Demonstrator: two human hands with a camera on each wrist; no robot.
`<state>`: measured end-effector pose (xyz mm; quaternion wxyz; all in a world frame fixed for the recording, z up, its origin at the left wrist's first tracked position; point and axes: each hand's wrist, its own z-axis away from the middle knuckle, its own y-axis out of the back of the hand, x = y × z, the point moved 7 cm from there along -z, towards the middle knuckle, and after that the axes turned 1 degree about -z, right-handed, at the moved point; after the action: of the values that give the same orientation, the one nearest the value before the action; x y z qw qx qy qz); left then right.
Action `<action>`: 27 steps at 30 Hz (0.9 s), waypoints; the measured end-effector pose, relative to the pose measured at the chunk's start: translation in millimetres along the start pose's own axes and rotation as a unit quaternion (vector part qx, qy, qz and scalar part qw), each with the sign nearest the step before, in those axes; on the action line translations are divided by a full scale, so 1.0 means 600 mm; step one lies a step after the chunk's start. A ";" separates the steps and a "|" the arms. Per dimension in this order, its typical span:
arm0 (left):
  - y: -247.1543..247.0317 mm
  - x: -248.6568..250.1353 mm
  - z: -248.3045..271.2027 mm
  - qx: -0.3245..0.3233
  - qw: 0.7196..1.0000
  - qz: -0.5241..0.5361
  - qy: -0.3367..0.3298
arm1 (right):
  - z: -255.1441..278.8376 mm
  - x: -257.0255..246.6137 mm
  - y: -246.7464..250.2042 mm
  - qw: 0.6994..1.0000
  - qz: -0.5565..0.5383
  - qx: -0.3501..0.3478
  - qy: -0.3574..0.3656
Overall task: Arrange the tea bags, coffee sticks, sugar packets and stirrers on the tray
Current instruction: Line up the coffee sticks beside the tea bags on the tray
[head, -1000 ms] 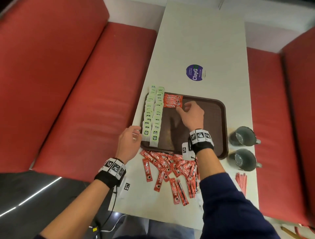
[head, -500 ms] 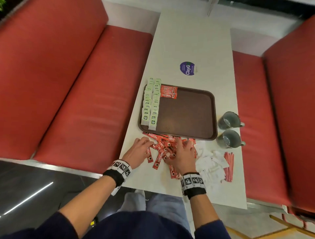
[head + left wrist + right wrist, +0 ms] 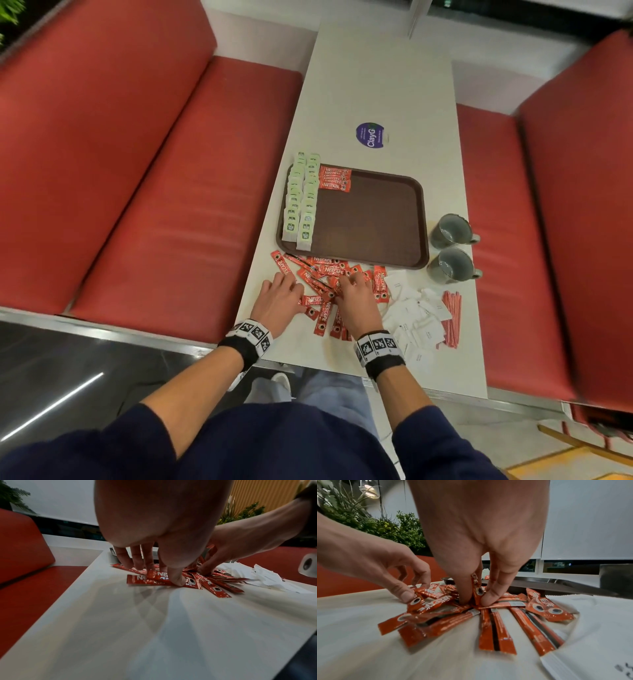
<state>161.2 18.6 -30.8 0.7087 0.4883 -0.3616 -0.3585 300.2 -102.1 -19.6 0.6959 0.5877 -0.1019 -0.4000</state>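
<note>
While your right hand (image 3: 477, 536) pinches one coffee stick (image 3: 476, 588) upright between thumb and fingers, the loose pile of sticks (image 3: 329, 284) lies directly under it and fans toward your wrist. Your left hand (image 3: 279, 301) sits just beside, its thumb (image 3: 177, 577) and fingertips pressing on another stick (image 3: 163, 580) at the pile's left edge. Beyond both hands lies the tray (image 3: 376, 219)

White table (image 3: 376, 85) — tray (image 3: 423, 205), coffee sticks (image 3: 329, 270), sugar packets (image 3: 411, 318), stirrers (image 3: 451, 318), two mugs (image 3: 448, 230).
</note>
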 end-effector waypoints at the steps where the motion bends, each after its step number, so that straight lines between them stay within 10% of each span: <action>1: 0.000 0.002 -0.002 -0.003 1.000 -0.012 -0.006 | -0.001 -0.002 0.004 1.000 0.001 0.000 0.008; 14: 0.092 -0.015 0.000 -0.072 0.996 0.035 -0.026 | -0.017 0.058 0.118 0.971 -0.182 0.154 -0.033; 21: 0.181 -0.003 -0.013 0.001 0.983 0.182 -0.027 | 0.013 0.051 0.202 0.934 -0.316 0.149 -0.074; 27: 0.214 0.043 -0.027 0.027 0.830 0.555 0.046 | 0.045 -0.026 0.222 0.887 -0.461 0.012 -0.014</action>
<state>207.6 37.3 91.6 0.7907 0.2406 -0.5484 0.1274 331.8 -112.9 112.7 0.4247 0.5715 0.1656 -0.6824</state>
